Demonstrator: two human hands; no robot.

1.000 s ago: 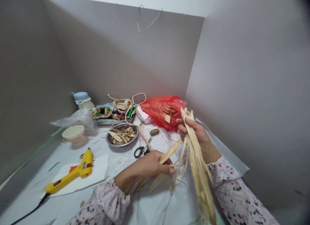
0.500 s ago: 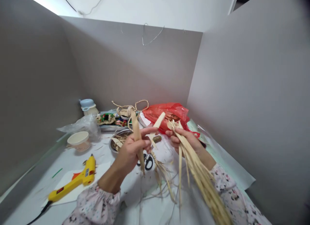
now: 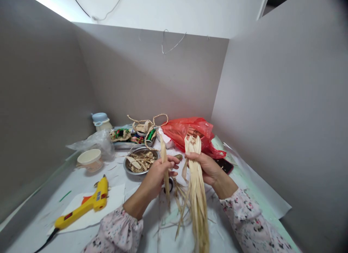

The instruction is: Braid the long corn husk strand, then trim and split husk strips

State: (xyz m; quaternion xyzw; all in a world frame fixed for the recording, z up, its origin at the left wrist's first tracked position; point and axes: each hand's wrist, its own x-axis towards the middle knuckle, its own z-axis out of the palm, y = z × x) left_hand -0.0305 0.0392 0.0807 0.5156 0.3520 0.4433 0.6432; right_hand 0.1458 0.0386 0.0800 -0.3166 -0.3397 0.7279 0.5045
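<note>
Now | left hand [image 3: 155, 180] closed on a dried husk strip [image 3: 164, 169] | right hand [image 3: 206, 168] gripping a husk bundle [image 3: 197, 198] | strip just left of bundle, both long axes near-vertical

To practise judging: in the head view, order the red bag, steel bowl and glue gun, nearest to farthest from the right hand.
Right hand:
1. Red plastic bag, behind it.
2. Steel bowl, to its left.
3. Yellow hot glue gun, far left.
</note>
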